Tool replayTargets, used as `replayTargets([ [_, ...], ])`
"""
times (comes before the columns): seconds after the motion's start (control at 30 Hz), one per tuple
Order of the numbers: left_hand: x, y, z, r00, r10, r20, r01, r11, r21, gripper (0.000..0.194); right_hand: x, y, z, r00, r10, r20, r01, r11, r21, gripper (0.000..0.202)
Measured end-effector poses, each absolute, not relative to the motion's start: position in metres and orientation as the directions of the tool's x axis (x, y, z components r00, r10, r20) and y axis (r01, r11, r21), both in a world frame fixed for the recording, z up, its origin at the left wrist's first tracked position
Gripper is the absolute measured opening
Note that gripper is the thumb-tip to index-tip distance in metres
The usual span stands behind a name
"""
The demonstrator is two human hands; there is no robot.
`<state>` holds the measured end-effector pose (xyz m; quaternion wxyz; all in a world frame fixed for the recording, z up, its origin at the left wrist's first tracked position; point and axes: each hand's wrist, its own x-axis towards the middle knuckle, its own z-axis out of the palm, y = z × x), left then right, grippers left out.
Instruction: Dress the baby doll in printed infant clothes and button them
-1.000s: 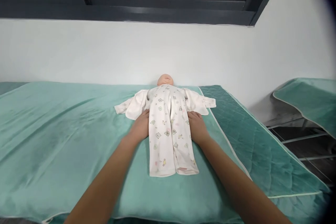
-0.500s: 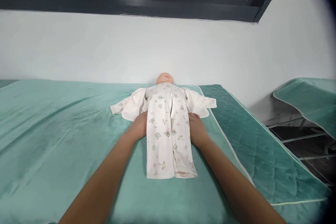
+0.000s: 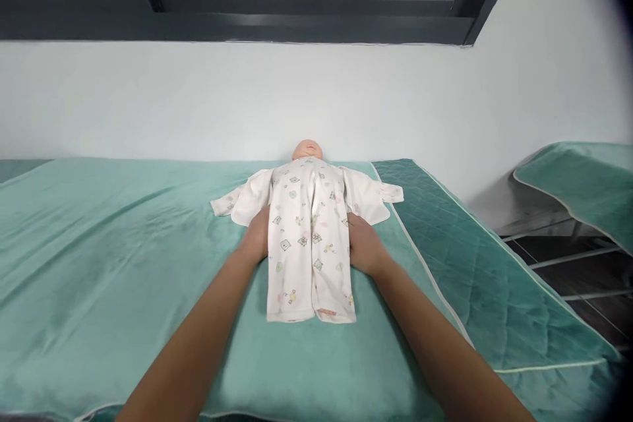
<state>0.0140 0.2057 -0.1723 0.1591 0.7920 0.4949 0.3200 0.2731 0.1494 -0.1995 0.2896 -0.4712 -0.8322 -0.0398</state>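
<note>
A doll (image 3: 307,149) lies on its back on green bedding, its head by the wall. White printed trousers (image 3: 291,237) cover its front from the neck down, with the two legs side by side. A white top (image 3: 363,194) spreads out on both sides beneath them, sleeves stretched outward. My left hand (image 3: 258,234) is at the left edge of the trousers, its fingers hidden under the cloth. At the right edge, my right hand (image 3: 364,242) has curled fingers partly under the cloth; what they hold, if anything, is hidden.
Light green bedding (image 3: 123,264) spreads widely to the left. A darker quilted pad (image 3: 475,277) lies on the right. Behind are a white wall (image 3: 237,99) and a dark window frame (image 3: 297,23). Metal bars (image 3: 578,257) show at the far right beside another green cover (image 3: 583,184).
The trouser legs have shifted slightly left and lie closer together. Both hands have moved slightly left with them. The camera view has also shifted a little.
</note>
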Motion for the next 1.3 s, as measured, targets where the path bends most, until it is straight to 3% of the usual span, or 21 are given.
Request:
replayTargets([
  [0.1,0.008,0.202,-0.176,0.323,0.848,0.419,0.737,-0.504,0.451,0.028,0.275,0.15,-0.2,-0.372,0.766,0.524,0.789,0.559,-0.256,0.016],
  [0.2,-0.003,0.189,-0.182,0.407,0.783,0.471,0.788,-0.562,0.253,0.02,0.276,0.149,-0.202,-0.355,0.768,0.533,0.782,0.556,-0.281,0.015],
  [0.3,-0.012,0.174,-0.186,0.504,0.693,0.516,0.78,-0.621,0.073,0.024,0.276,0.149,-0.203,-0.362,0.776,0.516,0.79,0.549,-0.271,0.014],
  [0.43,-0.015,0.166,-0.189,0.509,0.668,0.542,0.787,-0.617,0.021,0.02,0.275,0.145,-0.202,-0.341,0.806,0.484,0.821,0.506,-0.265,0.015],
  [0.53,-0.015,0.167,-0.189,0.5,0.679,0.537,0.773,-0.63,0.077,0.018,0.275,0.136,-0.201,-0.337,0.822,0.459,0.828,0.491,-0.27,0.017],
  [0.77,-0.018,0.173,-0.188,0.538,0.735,0.412,0.63,-0.676,0.383,0.02,0.279,0.109,-0.198,-0.415,0.78,0.468,0.775,0.573,-0.267,0.017],
  [0.93,-0.017,0.172,-0.182,0.487,0.815,0.313,0.643,-0.577,0.503,0.022,0.28,0.102,-0.197,-0.382,0.795,0.471,0.774,0.553,-0.307,0.019],
  [1.17,-0.015,0.167,-0.171,0.364,0.864,0.347,0.601,-0.503,0.622,0.028,0.279,0.104,-0.194,-0.216,0.841,0.497,0.725,0.479,-0.495,0.021],
  [1.3,-0.015,0.167,-0.172,0.301,0.904,0.305,0.614,-0.428,0.663,0.025,0.28,0.105,-0.194,-0.295,0.835,0.465,0.732,0.51,-0.451,0.022],
])
